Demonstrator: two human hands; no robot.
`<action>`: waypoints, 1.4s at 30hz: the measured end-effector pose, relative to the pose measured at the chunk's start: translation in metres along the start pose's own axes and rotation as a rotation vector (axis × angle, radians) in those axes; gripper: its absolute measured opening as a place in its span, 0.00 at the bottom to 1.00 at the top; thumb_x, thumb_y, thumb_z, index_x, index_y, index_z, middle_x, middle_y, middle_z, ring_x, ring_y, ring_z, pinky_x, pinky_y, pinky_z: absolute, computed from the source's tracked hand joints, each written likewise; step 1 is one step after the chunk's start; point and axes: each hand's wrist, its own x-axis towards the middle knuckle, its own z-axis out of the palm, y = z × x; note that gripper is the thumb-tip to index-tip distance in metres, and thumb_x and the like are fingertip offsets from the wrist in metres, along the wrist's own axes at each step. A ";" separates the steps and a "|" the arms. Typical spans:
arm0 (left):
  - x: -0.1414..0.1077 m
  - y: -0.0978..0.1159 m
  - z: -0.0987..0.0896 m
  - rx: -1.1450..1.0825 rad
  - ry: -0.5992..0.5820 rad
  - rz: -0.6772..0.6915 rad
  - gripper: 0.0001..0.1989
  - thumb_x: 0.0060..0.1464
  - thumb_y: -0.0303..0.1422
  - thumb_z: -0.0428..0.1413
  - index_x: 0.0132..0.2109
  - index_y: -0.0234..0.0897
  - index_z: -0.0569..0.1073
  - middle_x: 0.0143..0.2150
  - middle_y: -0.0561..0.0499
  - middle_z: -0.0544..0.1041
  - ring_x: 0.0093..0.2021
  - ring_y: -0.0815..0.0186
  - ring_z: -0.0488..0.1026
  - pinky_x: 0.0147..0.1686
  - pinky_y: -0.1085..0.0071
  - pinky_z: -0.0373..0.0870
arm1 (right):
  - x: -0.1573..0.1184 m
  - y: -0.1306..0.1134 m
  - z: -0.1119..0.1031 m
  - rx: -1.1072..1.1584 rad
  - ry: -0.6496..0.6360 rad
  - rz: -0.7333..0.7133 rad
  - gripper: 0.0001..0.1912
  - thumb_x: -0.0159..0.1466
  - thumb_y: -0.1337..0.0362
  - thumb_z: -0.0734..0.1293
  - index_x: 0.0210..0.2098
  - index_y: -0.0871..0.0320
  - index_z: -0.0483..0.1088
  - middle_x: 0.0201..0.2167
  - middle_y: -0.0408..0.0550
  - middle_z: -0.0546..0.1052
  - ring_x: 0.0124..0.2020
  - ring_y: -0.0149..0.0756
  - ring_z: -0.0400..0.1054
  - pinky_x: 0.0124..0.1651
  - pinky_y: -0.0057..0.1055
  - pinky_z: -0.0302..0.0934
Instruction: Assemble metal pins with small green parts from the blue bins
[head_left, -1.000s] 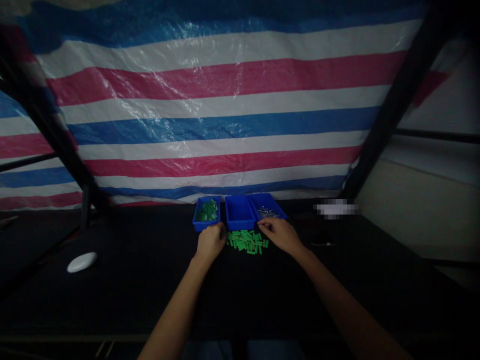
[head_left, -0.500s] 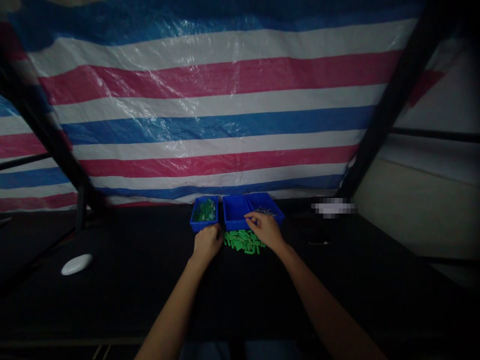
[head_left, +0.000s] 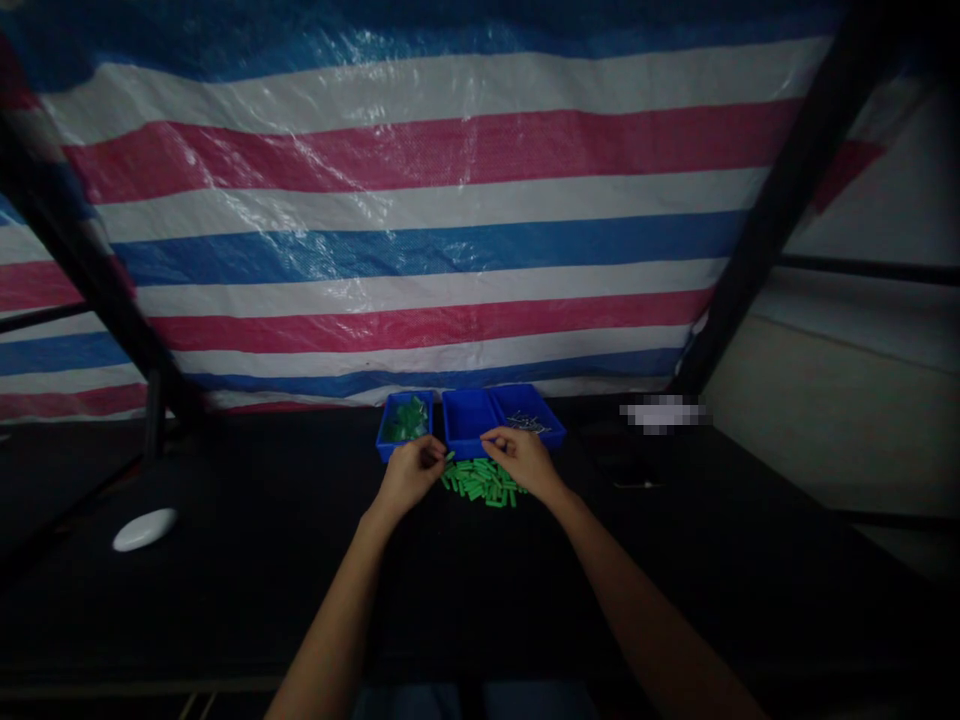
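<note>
My left hand (head_left: 411, 472) pinches a small green plastic piece (head_left: 450, 456) that sticks out past its fingertips. Just right of it, my right hand (head_left: 523, 462) hovers before the blue divided tray (head_left: 466, 447), thumb and forefinger pressed together; what sits between them is too small to make out. Beneath and between both hands lies a pile of green pieces (head_left: 484, 484), short and tube-like. Thin metal pins or screws (head_left: 527, 422) fill part of the tray's right compartment, while its left one shows bare blue. A smaller blue bin (head_left: 385, 440) holds clear greenish pieces (head_left: 407, 418).
A white computer mouse (head_left: 145, 530) rests on the black table (head_left: 247, 560) at left. Toward the right are a dark flat object (head_left: 637, 472) and a blurred white item (head_left: 664, 412). Striped plastic sheeting (head_left: 420, 240) hangs behind, between dark frame posts (head_left: 757, 230).
My left hand has lifted and turned from the pile's edge, and a green piece now shows in its fingertips. My right hand has shifted slightly left toward it.
</note>
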 end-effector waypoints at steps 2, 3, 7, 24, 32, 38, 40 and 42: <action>0.001 0.001 0.004 -0.193 0.024 0.034 0.08 0.48 0.32 0.53 0.35 0.33 0.69 0.32 0.48 0.73 0.32 0.69 0.70 0.32 0.74 0.67 | -0.001 -0.001 0.006 0.120 -0.042 0.005 0.14 0.54 0.57 0.63 0.35 0.58 0.72 0.20 0.42 0.70 0.17 0.24 0.56 0.19 0.21 0.49; 0.002 0.001 0.007 -0.270 0.026 0.036 0.08 0.47 0.33 0.53 0.35 0.32 0.69 0.32 0.48 0.72 0.32 0.69 0.70 0.32 0.74 0.67 | -0.001 -0.002 0.008 0.186 -0.068 0.006 0.15 0.53 0.57 0.63 0.36 0.59 0.72 0.21 0.42 0.70 0.16 0.23 0.56 0.18 0.21 0.48; 0.005 0.005 0.023 -0.486 0.009 0.007 0.11 0.45 0.35 0.56 0.33 0.31 0.68 0.30 0.49 0.71 0.28 0.71 0.70 0.29 0.76 0.67 | -0.003 -0.006 0.013 0.412 -0.122 0.034 0.17 0.52 0.56 0.65 0.37 0.61 0.71 0.24 0.44 0.72 0.15 0.22 0.56 0.17 0.21 0.50; 0.018 0.009 0.037 -0.688 0.058 -0.077 0.15 0.43 0.35 0.58 0.37 0.30 0.68 0.35 0.48 0.72 0.29 0.70 0.71 0.30 0.72 0.70 | 0.001 -0.010 0.005 0.416 0.041 -0.052 0.13 0.51 0.59 0.66 0.33 0.60 0.72 0.24 0.44 0.71 0.18 0.23 0.56 0.20 0.22 0.50; 0.012 0.011 0.041 -0.782 -0.065 -0.196 0.18 0.43 0.38 0.58 0.38 0.27 0.71 0.31 0.47 0.73 0.27 0.71 0.71 0.26 0.75 0.70 | -0.003 -0.017 0.007 0.253 0.070 -0.156 0.10 0.54 0.61 0.64 0.33 0.59 0.73 0.28 0.46 0.70 0.21 0.24 0.58 0.23 0.23 0.53; 0.012 0.012 0.039 -0.870 -0.085 -0.205 0.18 0.42 0.38 0.58 0.38 0.28 0.71 0.28 0.48 0.72 0.26 0.71 0.70 0.25 0.76 0.69 | -0.004 -0.016 0.010 0.197 0.089 -0.191 0.08 0.53 0.62 0.65 0.31 0.59 0.73 0.26 0.45 0.70 0.20 0.24 0.57 0.23 0.23 0.52; 0.012 0.012 0.038 -0.872 -0.077 -0.214 0.18 0.42 0.38 0.58 0.39 0.29 0.71 0.28 0.48 0.72 0.26 0.71 0.70 0.25 0.76 0.69 | -0.004 -0.016 0.010 0.187 0.100 -0.184 0.08 0.53 0.63 0.65 0.32 0.59 0.72 0.26 0.44 0.70 0.19 0.24 0.57 0.22 0.23 0.52; 0.012 0.012 0.037 -0.871 -0.068 -0.220 0.17 0.43 0.38 0.58 0.39 0.29 0.70 0.28 0.49 0.72 0.26 0.71 0.70 0.25 0.75 0.70 | -0.004 -0.014 0.009 0.178 0.113 -0.168 0.09 0.54 0.62 0.65 0.32 0.58 0.72 0.25 0.44 0.70 0.19 0.25 0.57 0.22 0.23 0.52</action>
